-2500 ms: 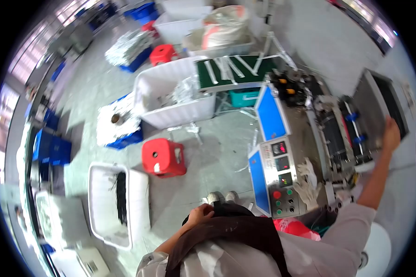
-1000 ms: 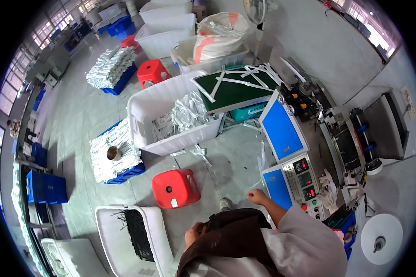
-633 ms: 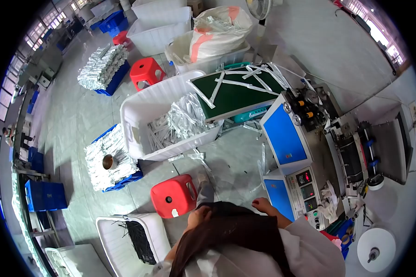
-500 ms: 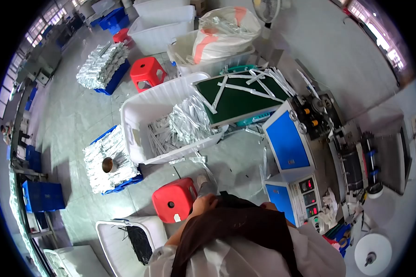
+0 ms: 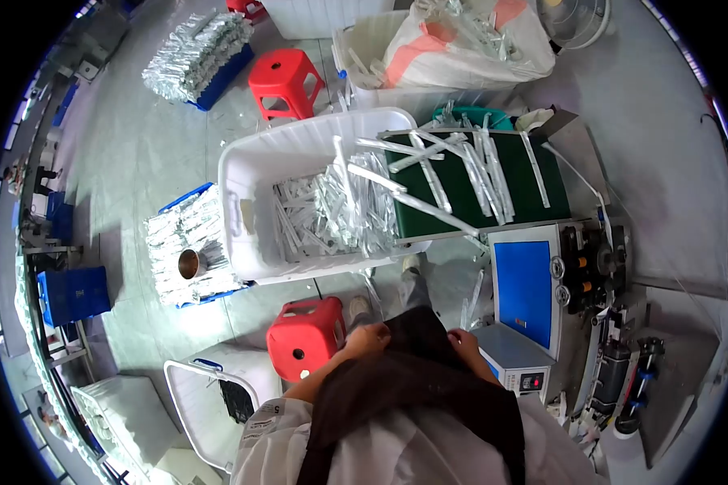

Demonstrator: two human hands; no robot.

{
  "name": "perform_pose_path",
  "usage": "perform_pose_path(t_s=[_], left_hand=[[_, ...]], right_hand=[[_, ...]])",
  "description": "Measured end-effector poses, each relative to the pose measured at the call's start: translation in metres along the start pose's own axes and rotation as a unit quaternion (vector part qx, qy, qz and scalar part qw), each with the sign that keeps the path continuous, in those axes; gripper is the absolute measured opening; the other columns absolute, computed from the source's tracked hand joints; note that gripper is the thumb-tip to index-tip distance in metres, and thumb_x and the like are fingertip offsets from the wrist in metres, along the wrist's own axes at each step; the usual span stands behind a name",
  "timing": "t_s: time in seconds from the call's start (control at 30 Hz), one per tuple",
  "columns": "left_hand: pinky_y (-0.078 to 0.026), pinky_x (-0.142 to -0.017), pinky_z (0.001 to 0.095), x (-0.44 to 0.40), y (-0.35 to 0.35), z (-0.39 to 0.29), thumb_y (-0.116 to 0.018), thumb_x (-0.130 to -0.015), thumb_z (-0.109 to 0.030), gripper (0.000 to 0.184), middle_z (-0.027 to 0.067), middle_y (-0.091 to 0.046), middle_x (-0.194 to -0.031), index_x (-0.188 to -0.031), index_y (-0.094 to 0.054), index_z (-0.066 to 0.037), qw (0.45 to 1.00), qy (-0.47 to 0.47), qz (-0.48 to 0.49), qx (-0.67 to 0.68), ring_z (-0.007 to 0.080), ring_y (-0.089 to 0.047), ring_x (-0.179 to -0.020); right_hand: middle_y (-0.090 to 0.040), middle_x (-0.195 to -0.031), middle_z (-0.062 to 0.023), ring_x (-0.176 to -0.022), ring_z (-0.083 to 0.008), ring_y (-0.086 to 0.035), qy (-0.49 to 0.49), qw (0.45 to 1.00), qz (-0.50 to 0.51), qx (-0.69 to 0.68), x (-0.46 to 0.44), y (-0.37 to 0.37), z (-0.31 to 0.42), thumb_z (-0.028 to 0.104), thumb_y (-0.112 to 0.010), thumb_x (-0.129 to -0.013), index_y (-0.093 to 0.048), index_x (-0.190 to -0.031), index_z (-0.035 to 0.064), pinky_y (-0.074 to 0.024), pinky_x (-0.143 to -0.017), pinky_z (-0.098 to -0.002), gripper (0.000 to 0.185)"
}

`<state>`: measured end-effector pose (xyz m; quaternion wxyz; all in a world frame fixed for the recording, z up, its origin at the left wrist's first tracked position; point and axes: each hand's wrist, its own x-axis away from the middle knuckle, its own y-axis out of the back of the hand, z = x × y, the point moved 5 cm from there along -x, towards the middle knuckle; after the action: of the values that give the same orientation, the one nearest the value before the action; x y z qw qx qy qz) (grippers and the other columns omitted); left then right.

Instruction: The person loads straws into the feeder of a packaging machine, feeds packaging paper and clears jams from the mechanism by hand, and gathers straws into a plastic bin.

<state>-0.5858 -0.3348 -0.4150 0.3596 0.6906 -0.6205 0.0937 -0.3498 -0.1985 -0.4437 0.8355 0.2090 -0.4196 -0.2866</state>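
Note:
My left hand [image 5: 368, 339] hangs by the left edge of my dark brown apron [image 5: 416, 335], fingers curled inward. Whether anything is in them is hidden. On the apron's other side, my right hand [image 5: 464, 343] is also curled, its inner side out of sight. A red stool [image 5: 306, 339] stands just left of my left hand. Ahead, a large white tub [image 5: 243, 174] holds a heap of long, thin silvery packets [image 5: 323, 214]. More packets lie scattered on a green conveyor belt [image 5: 534, 190], some hanging over its end into the tub.
A blue-and-grey machine [image 5: 522, 279] stands on the right. Left lies a packet-filled blue crate [image 5: 206, 299] with a brown roll [image 5: 191, 264] on top. Behind are another red stool [image 5: 285, 77] and a woven sack [image 5: 453, 52]. A white bin [image 5: 210, 400] is at lower left.
My view has moved forward, so the tub and belt appear closer. One foot has stepped ahead. My right hand now shows more beside the apron, and more packets lie at the belt's end.

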Motion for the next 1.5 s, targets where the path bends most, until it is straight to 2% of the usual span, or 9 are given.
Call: perform_pose_path(t_s=[0.27,0.43,0.57,0.73,0.83,0.93,1.03,1.23,1.5], left_hand=[[-0.047,-0.062,0.0327,-0.050,0.025,-0.045,-0.058,-0.071,-0.022,0.022,0.0095,-0.061,-0.074,-0.087,-0.056,-0.007,0.995,0.073,-0.069,0.026,0.0223,-0.060,-0.069],[-0.046,-0.068,0.0326,-0.073,0.014,-0.024,-0.064,-0.067,-0.023,0.041,0.0114,-0.058,-0.083,-0.102,-0.050,-0.008,0.978,0.157,-0.080,0.114,0.0240,-0.058,-0.076],[-0.030,-0.092,0.0415,-0.141,0.070,-0.073,-0.077,-0.050,-0.030,0.100,0.0192,-0.026,-0.126,-0.129,-0.018,-0.013,0.973,0.051,-0.118,-0.190,0.0331,-0.031,-0.114],[-0.012,-0.101,0.0451,-0.305,0.127,-0.095,-0.078,-0.040,-0.038,0.115,0.0193,-0.014,-0.134,-0.132,-0.014,-0.013,0.930,-0.148,-0.196,-0.274,0.0331,-0.013,-0.125],[-0.008,-0.102,0.0441,-0.374,0.161,-0.095,-0.076,-0.041,-0.047,0.120,0.0198,-0.014,-0.135,-0.133,-0.008,-0.010,0.915,-0.109,-0.237,-0.306,0.0318,-0.011,-0.126],[-0.034,-0.084,0.0467,-0.401,0.169,-0.074,-0.065,-0.060,-0.051,0.101,0.0201,-0.046,-0.113,-0.133,-0.005,-0.014,0.935,0.034,-0.108,-0.335,0.0315,-0.047,-0.103],[-0.044,-0.051,0.0439,-0.390,0.158,-0.057,-0.048,-0.078,-0.044,0.071,0.0170,-0.059,-0.063,-0.132,-0.008,-0.020,0.941,0.081,-0.147,-0.295,0.0351,-0.058,-0.057],[-0.043,-0.059,0.0405,-0.357,0.164,-0.008,-0.052,-0.078,-0.033,0.034,0.0207,-0.057,-0.067,-0.092,-0.055,-0.002,0.961,0.064,-0.268,0.026,0.0384,-0.056,-0.068],[-0.039,-0.048,0.0301,-0.351,0.162,0.080,-0.057,-0.078,-0.034,0.035,0.0031,-0.048,-0.055,-0.075,-0.056,0.001,0.854,0.192,-0.314,0.368,0.0130,-0.046,-0.051]], right_hand=[[-0.060,-0.084,-0.0143,-0.078,-0.0266,-0.057,0.036,0.999,0.000,-0.039,-0.118,0.058,0.028,0.023,-0.059,-0.072,-0.057,-0.091,0.0026,-0.0447,-0.071,-0.0340,0.028],[-0.046,-0.109,-0.0240,-0.103,-0.0360,-0.044,0.131,0.970,-0.206,0.023,-0.214,0.099,0.020,0.036,-0.067,-0.065,-0.041,-0.112,-0.0028,-0.0357,-0.087,-0.0400,0.066],[-0.028,-0.127,-0.0246,-0.119,-0.0370,-0.026,0.037,0.957,-0.251,0.138,-0.301,0.149,0.042,0.049,-0.071,-0.052,-0.022,-0.127,0.0004,-0.0244,-0.095,-0.0438,0.102],[-0.014,-0.134,-0.0201,-0.124,-0.0387,-0.010,-0.120,0.959,-0.189,0.172,-0.372,0.157,0.092,0.052,-0.074,-0.043,-0.012,-0.131,0.0090,-0.0151,-0.094,-0.0571,0.116],[-0.019,-0.131,-0.0221,-0.120,-0.0411,-0.016,-0.100,0.939,-0.244,0.221,-0.378,0.146,0.103,0.058,-0.070,-0.042,-0.014,-0.131,0.0085,-0.0213,-0.090,-0.0567,0.116],[-0.033,-0.119,-0.0204,-0.107,-0.0374,-0.032,0.013,0.920,-0.328,0.213,-0.379,0.143,0.103,0.054,-0.070,-0.047,-0.023,-0.127,0.0056,-0.0299,-0.082,-0.0521,0.104],[-0.041,-0.108,-0.0191,-0.097,-0.0337,-0.041,0.018,0.932,-0.311,0.186,-0.386,0.135,0.103,0.036,-0.070,-0.057,-0.030,-0.122,0.0016,-0.0381,-0.079,-0.0424,0.083],[-0.052,-0.088,-0.0159,-0.081,-0.0318,-0.054,-0.013,0.943,-0.257,0.212,-0.393,0.121,0.136,0.015,-0.067,-0.060,-0.043,-0.100,0.0007,-0.0454,-0.071,-0.0376,0.048],[-0.048,-0.091,-0.0173,-0.078,-0.0329,-0.054,0.097,0.971,-0.126,0.179,-0.349,-0.005,0.217,0.012,-0.067,-0.061,-0.040,-0.094,0.0020,-0.0459,-0.067,-0.0397,0.044]])
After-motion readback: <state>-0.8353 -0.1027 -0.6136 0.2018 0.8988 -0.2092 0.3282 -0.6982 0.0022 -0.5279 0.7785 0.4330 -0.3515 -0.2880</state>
